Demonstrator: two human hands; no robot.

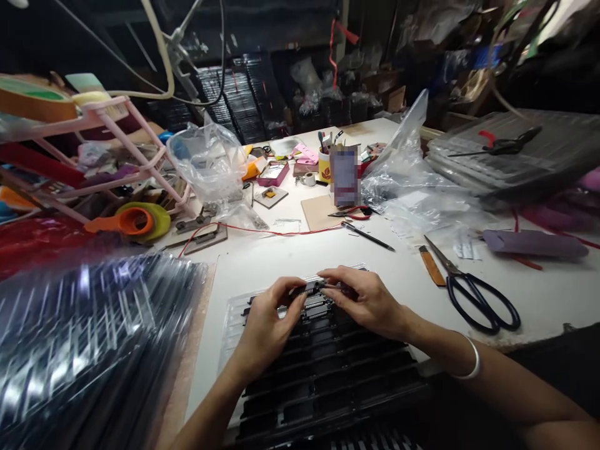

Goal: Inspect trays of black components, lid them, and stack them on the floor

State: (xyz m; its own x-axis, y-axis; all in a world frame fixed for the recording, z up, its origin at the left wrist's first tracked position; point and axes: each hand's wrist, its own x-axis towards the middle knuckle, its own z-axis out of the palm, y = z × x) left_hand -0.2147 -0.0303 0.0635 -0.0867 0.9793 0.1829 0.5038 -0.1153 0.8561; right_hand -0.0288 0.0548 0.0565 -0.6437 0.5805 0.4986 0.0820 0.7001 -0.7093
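My left hand (pixel 269 325) is closed in a pinch, thumb and forefinger on one end of a small black part with a row of fine teeth (pixel 308 291). At its other end, the fingers of my right hand (pixel 368 297) are also closed together; the fingertips partly cover the piece. Both hands are over the far part of a clear plastic tray (pixel 229 322). Rows of black parts (pixel 328 365) fill the tray below my wrists, some with pale comb-like teeth showing. Their exact kind is too dark to make out.
To the left lies a stack of plastic-covered black trays (pixel 94 337). Scissors (pixel 478 300) and an orange-brown cutter (pixel 432 265) lie on the right. Beyond the tray are a black pen (pixel 368 235), red-handled pliers (pixel 351 213), a yellow mug (pixel 324 167) and a pink rack (pixel 140 144).
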